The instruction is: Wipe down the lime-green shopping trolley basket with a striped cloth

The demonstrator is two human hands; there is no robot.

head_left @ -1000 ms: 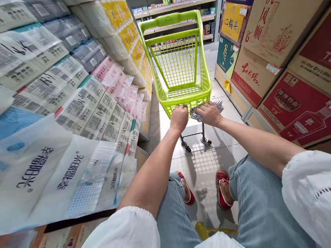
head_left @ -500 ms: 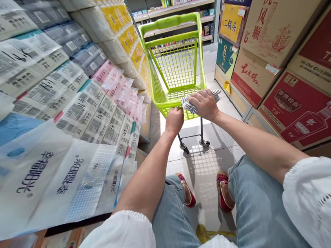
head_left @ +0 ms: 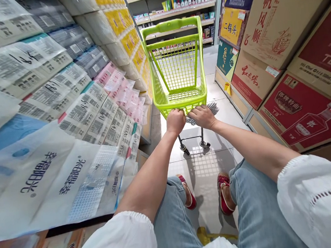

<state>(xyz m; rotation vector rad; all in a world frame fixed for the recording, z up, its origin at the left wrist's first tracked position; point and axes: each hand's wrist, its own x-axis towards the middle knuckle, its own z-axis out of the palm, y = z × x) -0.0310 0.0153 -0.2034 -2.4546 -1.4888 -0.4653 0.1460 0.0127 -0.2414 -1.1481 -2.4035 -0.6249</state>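
In front of me stands a lime-green shopping cart (head_left: 174, 43) with a mesh basket and grey legs on wheels. Its basket holds nothing that I can see. My left hand (head_left: 176, 121) is closed on the cart's near lower rim. Just to its right, my right hand (head_left: 202, 116) is closed over a grey-and-white striped cloth (head_left: 212, 108) at the same rim. Folds of the cloth stick out on both sides of that hand; the rest is hidden under the palm and fingers.
Packs of paper goods (head_left: 70, 177) are piled along my left, with yellow-labelled packs (head_left: 123, 30) beyond. Stacked cartons (head_left: 297, 114) line the right. Shelves with bottles (head_left: 182, 2) close the far end. A yellow object (head_left: 205, 236) lies on the tiled floor by my feet.
My right hand has moved down and slightly left with the striped cloth, from on top of the rim to its near side. The cart sits slightly lower in view.
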